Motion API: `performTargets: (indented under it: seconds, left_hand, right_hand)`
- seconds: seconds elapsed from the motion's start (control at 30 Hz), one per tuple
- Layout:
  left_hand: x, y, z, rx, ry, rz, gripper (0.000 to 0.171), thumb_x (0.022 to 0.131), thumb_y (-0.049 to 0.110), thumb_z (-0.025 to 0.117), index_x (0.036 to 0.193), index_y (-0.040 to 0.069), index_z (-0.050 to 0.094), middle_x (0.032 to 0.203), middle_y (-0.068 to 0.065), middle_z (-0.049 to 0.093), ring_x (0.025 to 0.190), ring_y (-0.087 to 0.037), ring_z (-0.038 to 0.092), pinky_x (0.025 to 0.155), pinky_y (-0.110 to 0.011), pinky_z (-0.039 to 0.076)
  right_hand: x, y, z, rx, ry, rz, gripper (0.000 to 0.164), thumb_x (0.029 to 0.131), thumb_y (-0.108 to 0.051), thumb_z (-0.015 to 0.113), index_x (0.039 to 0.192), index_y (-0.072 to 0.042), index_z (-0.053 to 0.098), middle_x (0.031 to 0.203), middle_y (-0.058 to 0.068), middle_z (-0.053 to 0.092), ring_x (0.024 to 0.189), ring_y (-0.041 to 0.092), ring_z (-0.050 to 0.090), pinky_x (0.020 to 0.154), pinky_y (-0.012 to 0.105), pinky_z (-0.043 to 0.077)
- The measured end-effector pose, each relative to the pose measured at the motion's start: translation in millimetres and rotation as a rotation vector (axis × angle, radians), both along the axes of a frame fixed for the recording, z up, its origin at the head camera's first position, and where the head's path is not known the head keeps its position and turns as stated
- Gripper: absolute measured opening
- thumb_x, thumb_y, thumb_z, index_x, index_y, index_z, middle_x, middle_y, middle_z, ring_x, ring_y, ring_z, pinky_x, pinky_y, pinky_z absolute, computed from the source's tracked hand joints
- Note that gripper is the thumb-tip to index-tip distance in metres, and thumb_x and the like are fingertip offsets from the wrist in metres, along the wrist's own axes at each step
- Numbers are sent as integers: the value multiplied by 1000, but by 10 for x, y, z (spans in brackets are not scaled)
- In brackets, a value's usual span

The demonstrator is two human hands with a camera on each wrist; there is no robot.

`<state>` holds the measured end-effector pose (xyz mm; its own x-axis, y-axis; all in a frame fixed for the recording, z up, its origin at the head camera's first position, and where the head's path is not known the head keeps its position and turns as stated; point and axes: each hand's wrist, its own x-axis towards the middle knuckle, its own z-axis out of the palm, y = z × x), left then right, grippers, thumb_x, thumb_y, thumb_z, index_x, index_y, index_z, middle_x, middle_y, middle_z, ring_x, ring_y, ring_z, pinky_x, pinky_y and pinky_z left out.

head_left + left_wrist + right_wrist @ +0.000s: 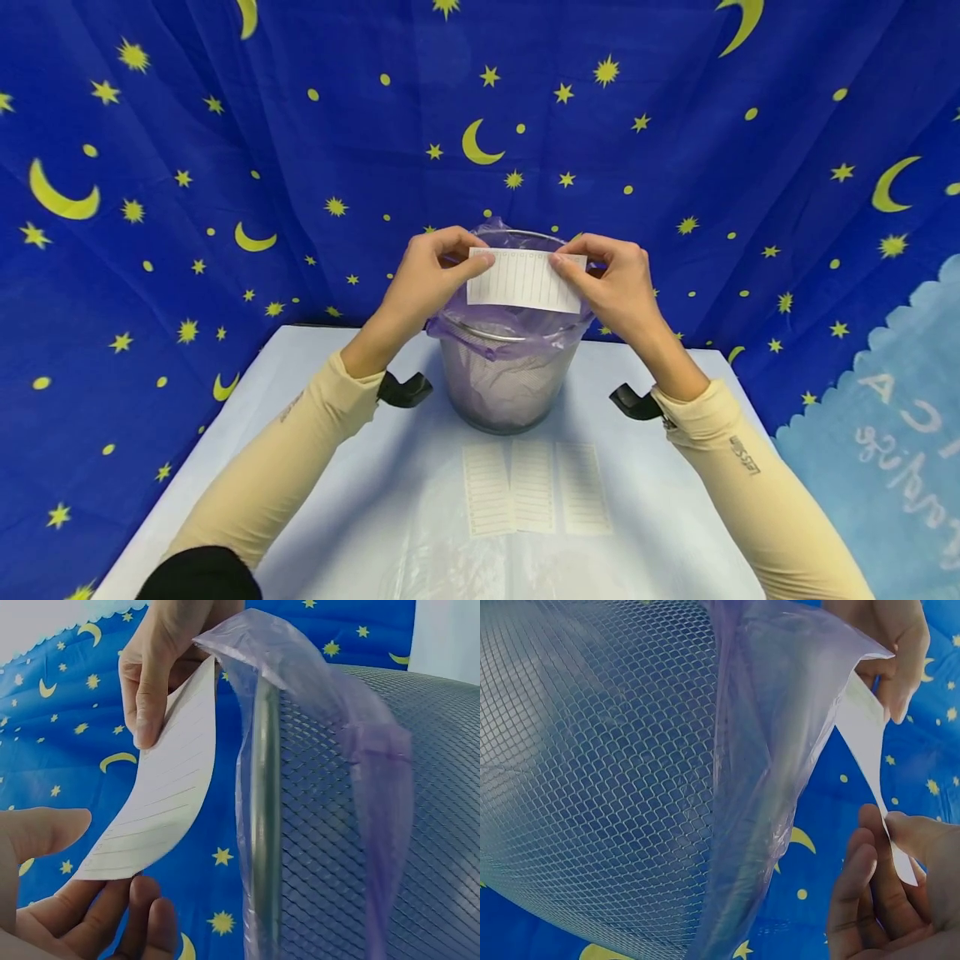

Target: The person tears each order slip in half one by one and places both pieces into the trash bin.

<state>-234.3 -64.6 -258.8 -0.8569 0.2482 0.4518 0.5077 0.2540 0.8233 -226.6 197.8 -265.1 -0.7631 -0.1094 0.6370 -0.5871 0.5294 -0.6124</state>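
Both hands hold a white lined paper slip (pixel 517 282) by its two ends, above the mouth of a wire mesh wastebasket (pixel 498 383). My left hand (pixel 431 275) has its thumb over one end in the head view; the left wrist view shows fingers (pixel 105 915) under that end and the thumb raised close by. At the other end, my right hand (pixel 615 279) pinches the slip between thumb and fingers. The slip bows in the left wrist view. A translucent purple bag (pixel 480 333) lines the wastebasket and folds over its rim.
Three more lined slips (pixel 532 487) lie side by side on the white table (pixel 337 517), in front of the wastebasket. Behind the table hangs a blue cloth (pixel 390 117) with yellow moons and stars. A light blue lettered cloth (pixel 892 467) is at the right.
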Motion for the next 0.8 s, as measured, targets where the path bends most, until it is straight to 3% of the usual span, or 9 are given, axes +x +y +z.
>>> performTargets:
  seconds: [0.23,0.5,0.63,0.73,0.8]
  left_hand:
    - [-99,107,80,-18,-15,-53,12,99,19,75,103,9,78,103,-5,76,84,-20,56,71,-30,42]
    - [-151,193,143,15,-38,-68,8,98,12,75,98,5,78,100,-8,78,96,-18,65,76,-31,49]
    - [-171,222,169,18,-33,-71,7,98,11,75,97,4,78,100,-9,77,105,-17,66,86,-30,50]
    - [-186,239,174,19,-34,-84,8,98,11,74,97,4,78,100,-8,77,104,-17,65,87,-30,49]
    - [-186,250,179,20,-37,-90,8,99,11,74,97,4,77,100,-8,76,99,-19,64,82,-33,49]
  right_hand:
    - [-20,2,26,8,-7,9,20,98,-28,78,98,-9,82,95,6,78,76,11,66,64,17,55]
    - [-16,-27,94,39,-33,9,19,98,-31,77,98,-13,83,97,3,79,83,9,70,67,17,55]
    - [-12,-24,132,73,-41,-10,19,98,-32,77,99,-14,83,100,2,80,86,10,70,67,20,54]
    - [-20,-29,167,115,-37,-22,19,98,-33,77,100,-15,83,101,1,80,83,11,68,65,21,51]
    - [-34,-35,195,144,-32,-21,18,98,-33,78,101,-16,82,101,0,80,79,12,66,62,23,49]
